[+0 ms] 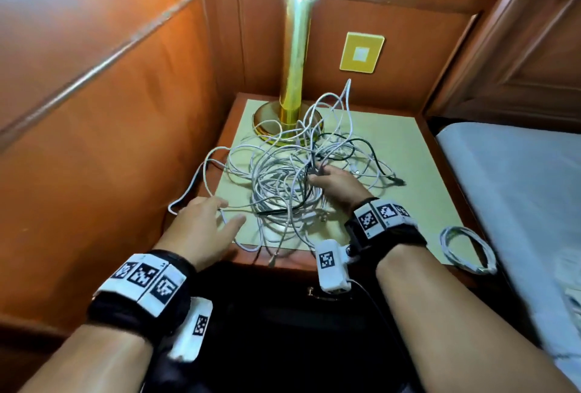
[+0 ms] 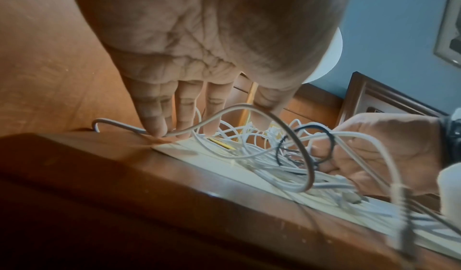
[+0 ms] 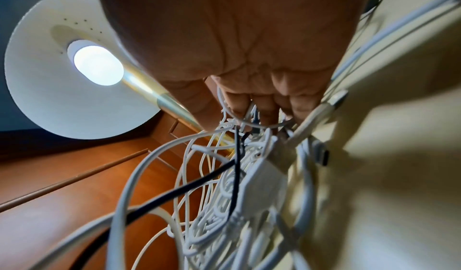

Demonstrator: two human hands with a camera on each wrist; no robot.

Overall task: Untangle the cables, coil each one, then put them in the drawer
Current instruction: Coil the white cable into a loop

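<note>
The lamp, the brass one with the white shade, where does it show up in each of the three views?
Head: lamp top centre, brass stem standing behind the cable tangle.
Left wrist: only a white sliver of shade right of the left hand.
Right wrist: at left, seen from below with the bulb lit, beside the right hand.
Shared landmark: the cable tangle.

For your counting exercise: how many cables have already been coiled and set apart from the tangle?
1. A coiled white cable lies at the nightstand's front right corner, apart from the tangled pile in the middle. Coils inside the pile may be hidden.
</note>
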